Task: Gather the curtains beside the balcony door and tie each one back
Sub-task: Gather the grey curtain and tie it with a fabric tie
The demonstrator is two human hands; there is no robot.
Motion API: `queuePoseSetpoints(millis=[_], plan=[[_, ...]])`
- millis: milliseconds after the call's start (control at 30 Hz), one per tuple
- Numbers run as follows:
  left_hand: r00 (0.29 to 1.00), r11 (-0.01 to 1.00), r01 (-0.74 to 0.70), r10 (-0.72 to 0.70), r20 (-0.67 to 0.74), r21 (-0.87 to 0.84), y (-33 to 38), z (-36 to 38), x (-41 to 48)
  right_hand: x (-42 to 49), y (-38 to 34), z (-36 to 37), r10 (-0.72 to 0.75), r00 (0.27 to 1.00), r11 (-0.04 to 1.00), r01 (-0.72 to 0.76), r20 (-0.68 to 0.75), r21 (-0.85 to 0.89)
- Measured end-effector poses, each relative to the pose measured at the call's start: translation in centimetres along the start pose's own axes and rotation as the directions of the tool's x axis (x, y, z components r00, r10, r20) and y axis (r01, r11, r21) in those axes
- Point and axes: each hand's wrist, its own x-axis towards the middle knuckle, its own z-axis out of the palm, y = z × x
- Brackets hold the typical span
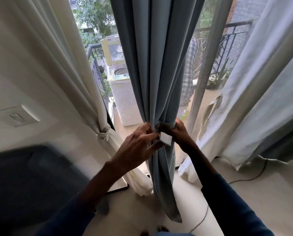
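Pinching pleated blue-grey curtain [152,65] with left hand [139,142]; at 3 o'clock, gripping fabric band [167,124], white square patch [165,139], with right hand [179,133].

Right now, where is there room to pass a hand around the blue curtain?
Left of the blue curtain, the gap up to the tied white curtain is bare. On its right the door post stands close, and the left hand and right hand crowd the tie band.

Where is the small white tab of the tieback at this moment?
In the head view the white tab sits just right of centre, against the gathered blue-grey curtain, between the left hand and the right hand.
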Motion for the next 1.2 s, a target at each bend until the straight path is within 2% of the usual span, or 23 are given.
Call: queuePoseSetpoints(millis=[67,133,233,333,467,567,733,933,1200], plan=[[0.997,0.997,-0.064,0.065,-0.045,0.038,0.1,-0.2,0.6,-0.1,-0.1,0.3,-0.012,1.000,1.000,0.012,-0.004,0.008],[0.994,0.994,-0.103,0.102,-0.042,-0.035,0.2,-0.5,1.2,-0.1,-0.1,0.4,-0.022,1.000,1.000,0.022,-0.007,0.009],[1.000,0.974,-0.014,0.008,-0.030,-0.225,0.3,-0.9,1.4,-0.2,0.0,0.3,-0.017,1.000,1.000,0.017,-0.006,0.019],[0.997,0.961,0.054,-0.065,-0.033,-0.271,0.8,-1.0,1.0,-0.3,-0.1,0.4,-0.005,1.000,1.000,0.005,-0.020,-0.008],[1.000,0.969,0.002,-0.007,-0.021,-0.248,0.2,-0.5,0.9,-0.1,0.0,0.4,-0.011,1.000,1.000,0.011,-0.008,-0.015],[0.998,0.978,0.047,-0.055,-0.031,-0.204,-0.5,0.2,0.8,-0.1,-0.1,0.6,-0.026,1.000,0.999,0.026,-0.010,-0.037],[0.993,0.994,0.101,-0.103,-0.057,-0.032,-0.5,0.5,0.8,-0.1,0.2,0.7,-0.039,0.998,0.997,0.037,-0.041,-0.063],[0.975,0.976,0.198,-0.205,-0.084,-0.090,-1.9,1.9,1.6,-0.3,0.3,1.0,-0.063,0.996,0.992,0.056,-0.065,-0.111],[0.969,0.981,0.173,-0.186,-0.166,-0.091,-2.4,2.3,1.9,-0.7,0.8,0.7,-0.082,0.994,0.980,0.067,-0.076,-0.185]])
